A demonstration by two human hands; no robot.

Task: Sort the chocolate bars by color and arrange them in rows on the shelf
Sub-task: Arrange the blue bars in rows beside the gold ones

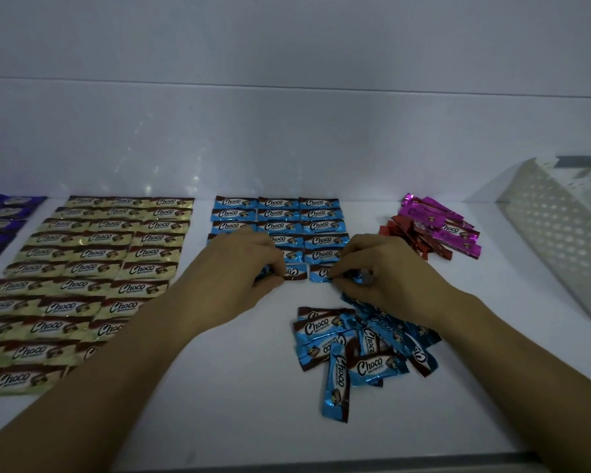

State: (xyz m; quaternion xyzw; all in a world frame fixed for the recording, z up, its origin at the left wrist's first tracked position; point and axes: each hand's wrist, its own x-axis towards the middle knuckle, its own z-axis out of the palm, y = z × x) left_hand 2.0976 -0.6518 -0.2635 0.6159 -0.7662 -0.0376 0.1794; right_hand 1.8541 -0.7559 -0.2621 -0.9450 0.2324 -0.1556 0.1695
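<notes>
Blue Choco bars [277, 215] lie in three neat columns at the middle back of the white shelf [219, 387]. My left hand [239, 268] pinches a blue bar [294, 272] at the front of the middle column. My right hand [386, 271] pinches another blue bar [319, 273] at the front of the right column, its fingers curled over the wrapper. A loose pile of blue bars [359, 349] sits just in front of my right wrist. Gold bars [93, 268] fill ordered rows on the left, and purple bars [0, 216] line the far left edge.
A mixed heap of magenta bars [447, 223] and red bars [406, 237] lies at the back right. A white perforated plastic basket [556, 230] lies tipped at the far right. The shelf's back wall [287, 138] rises behind the rows.
</notes>
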